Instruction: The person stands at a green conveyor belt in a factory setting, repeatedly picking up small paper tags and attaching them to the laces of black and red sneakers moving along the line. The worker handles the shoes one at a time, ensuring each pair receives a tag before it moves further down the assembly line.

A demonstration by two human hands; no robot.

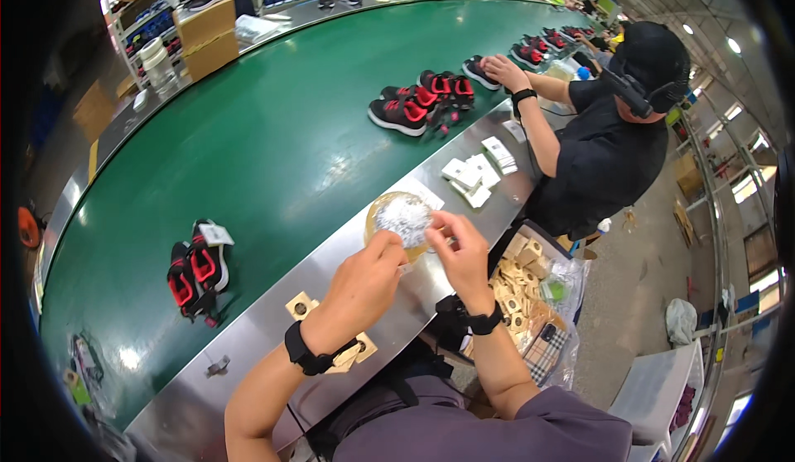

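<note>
A round yellowish tub (371, 223) heaped with a tangle of fine white and silvery pieces (403, 218) stands on the metal ledge. My left hand (364, 281) is at its near side, thumb and fingers pinched together. A small pale bit shows by those fingertips, too small to name. Just to the right, my right hand (460, 251) has its fingertips closed in a pinch at the tub's right edge. What that pinch holds cannot be made out. Tan cards with dark round marks (301, 305) lie beside and partly under my left wrist.
On the green conveyor belt (273, 122) stand a black-and-red shoe pair with a white tag (199, 267) and more black-and-red shoes (402, 116). White card stacks (472, 176) lie on the ledge. A co-worker (609, 139) handles a shoe. Below right, a box holds tan cards (513, 292) and a phone (547, 335).
</note>
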